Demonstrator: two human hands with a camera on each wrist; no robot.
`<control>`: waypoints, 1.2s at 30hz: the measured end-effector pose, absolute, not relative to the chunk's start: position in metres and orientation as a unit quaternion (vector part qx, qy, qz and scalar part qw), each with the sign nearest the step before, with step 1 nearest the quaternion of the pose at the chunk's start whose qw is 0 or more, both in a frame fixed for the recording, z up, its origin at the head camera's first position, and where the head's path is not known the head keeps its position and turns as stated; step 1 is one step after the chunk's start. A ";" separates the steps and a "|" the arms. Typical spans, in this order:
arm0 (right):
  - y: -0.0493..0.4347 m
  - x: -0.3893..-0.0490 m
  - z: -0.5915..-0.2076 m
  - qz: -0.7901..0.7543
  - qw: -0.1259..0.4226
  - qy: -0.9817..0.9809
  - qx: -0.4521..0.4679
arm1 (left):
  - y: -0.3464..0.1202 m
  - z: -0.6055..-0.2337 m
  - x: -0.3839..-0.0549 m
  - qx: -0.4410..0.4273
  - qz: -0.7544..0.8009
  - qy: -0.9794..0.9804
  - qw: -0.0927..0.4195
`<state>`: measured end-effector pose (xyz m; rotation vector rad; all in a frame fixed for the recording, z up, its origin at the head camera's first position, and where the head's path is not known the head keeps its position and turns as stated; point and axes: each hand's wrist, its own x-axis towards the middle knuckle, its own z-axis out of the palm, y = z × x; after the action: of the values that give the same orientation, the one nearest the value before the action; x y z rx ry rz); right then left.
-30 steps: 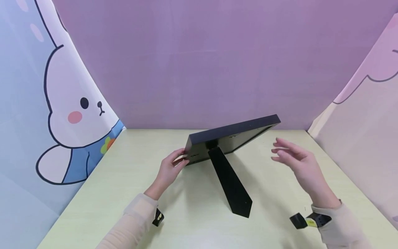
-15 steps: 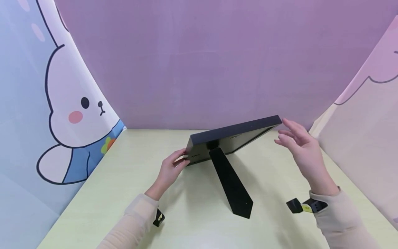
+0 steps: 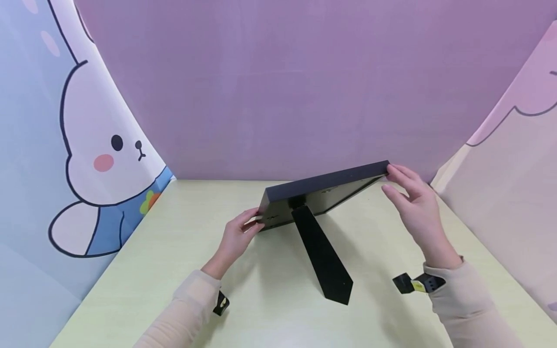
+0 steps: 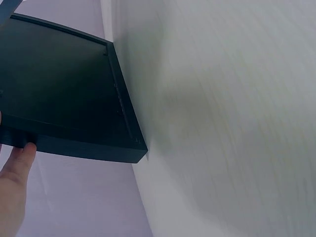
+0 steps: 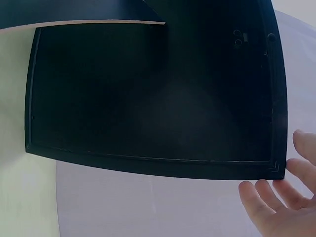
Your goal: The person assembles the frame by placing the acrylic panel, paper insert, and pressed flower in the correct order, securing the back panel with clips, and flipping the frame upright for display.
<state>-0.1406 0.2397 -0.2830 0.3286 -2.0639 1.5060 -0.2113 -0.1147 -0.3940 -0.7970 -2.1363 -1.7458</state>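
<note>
A black picture frame (image 3: 330,180) leans on the table with its back toward me, propped by a black easel leg (image 3: 324,256) that slants down to the tabletop. My left hand (image 3: 234,240) holds its left side edge, thumb and fingers at the rim. In the left wrist view a fingertip (image 4: 30,147) presses the outer side of the frame (image 4: 59,84). At the upper right corner, fingers of my right hand (image 3: 415,208) touch the edge, the thumb apart from it. The right wrist view has the right hand's fingertips (image 5: 246,186) along the frame's corner (image 5: 277,170). The frame's front is hidden.
A pale wood-look table (image 3: 270,319) lies under everything. Behind it rises a purple wall panel (image 3: 278,87). Side panels stand left and right, the left one with a cartoon rabbit (image 3: 113,121). Black wrist devices (image 3: 222,303) are strapped to both sleeves.
My right hand has risen from beside the frame to its upper right corner, then moved left so its fingers touch it. The left hand and the frame have stayed put.
</note>
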 end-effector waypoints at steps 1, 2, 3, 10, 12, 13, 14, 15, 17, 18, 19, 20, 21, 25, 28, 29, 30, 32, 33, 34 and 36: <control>0.240 -0.141 -0.284 0.557 0.279 -0.773 0.120 | -0.115 -0.394 -0.211 -0.278 -0.602 -0.736 0.139; 0.240 -0.142 -0.284 0.553 0.278 -0.776 0.118 | -0.115 -0.395 -0.211 -0.278 -0.601 -0.735 0.143; 0.240 -0.142 -0.284 0.549 0.278 -0.779 0.116 | -0.115 -0.395 -0.211 -0.280 -0.601 -0.734 0.147; 0.241 -0.146 -0.283 0.533 0.273 -0.794 0.104 | -0.113 -0.390 -0.205 -0.284 -0.592 -0.738 0.156; 0.242 -0.148 -0.282 0.529 0.269 -0.799 0.097 | -0.112 -0.385 -0.200 -0.287 -0.588 -0.739 0.162; 0.242 -0.148 -0.282 0.528 0.266 -0.801 0.095 | -0.111 -0.381 -0.196 -0.289 -0.585 -0.739 0.165; 0.243 -0.149 -0.282 0.526 0.263 -0.803 0.092 | -0.110 -0.378 -0.193 -0.292 -0.582 -0.741 0.168; 0.243 -0.150 -0.282 0.525 0.261 -0.805 0.089 | -0.109 -0.375 -0.190 -0.293 -0.576 -0.743 0.172; 0.244 -0.152 -0.283 0.525 0.259 -0.806 0.086 | -0.108 -0.370 -0.185 -0.297 -0.565 -0.749 0.181; 0.244 -0.152 -0.283 0.525 0.258 -0.806 0.085 | -0.108 -0.369 -0.183 -0.298 -0.558 -0.752 0.184; 0.245 -0.153 -0.283 0.526 0.258 -0.806 0.084 | -0.107 -0.368 -0.182 -0.299 -0.552 -0.755 0.188; 0.245 -0.154 -0.283 0.527 0.258 -0.806 0.084 | -0.107 -0.367 -0.180 -0.301 -0.546 -0.758 0.192; 0.245 -0.154 -0.283 0.528 0.258 -0.804 0.084 | -0.107 -0.367 -0.180 -0.301 -0.541 -0.760 0.196; 0.246 -0.157 -0.281 0.535 0.257 -0.800 0.086 | -0.106 -0.370 -0.180 -0.305 -0.529 -0.763 0.210; 0.247 -0.159 -0.281 0.546 0.252 -0.794 0.086 | -0.107 -0.380 -0.186 -0.311 -0.517 -0.766 0.221; 0.247 -0.160 -0.281 0.551 0.250 -0.791 0.086 | -0.108 -0.383 -0.187 -0.313 -0.513 -0.767 0.224; 0.247 -0.161 -0.281 0.557 0.247 -0.788 0.085 | -0.108 -0.387 -0.189 -0.315 -0.511 -0.768 0.225; 0.248 -0.162 -0.280 0.565 0.244 -0.784 0.084 | -0.109 -0.392 -0.191 -0.318 -0.505 -0.770 0.227; 0.249 -0.163 -0.280 0.568 0.243 -0.782 0.082 | -0.109 -0.393 -0.191 -0.321 -0.503 -0.770 0.227; 0.249 -0.164 -0.280 0.574 0.241 -0.778 0.082 | -0.109 -0.394 -0.190 -0.324 -0.501 -0.770 0.227; 0.250 -0.166 -0.279 0.583 0.239 -0.772 0.081 | -0.109 -0.394 -0.189 -0.330 -0.495 -0.771 0.228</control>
<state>-0.1660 0.2496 -0.2793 0.2207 -2.1136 1.5977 -0.1890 -0.1092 -0.3942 -0.9085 -2.1231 -1.3636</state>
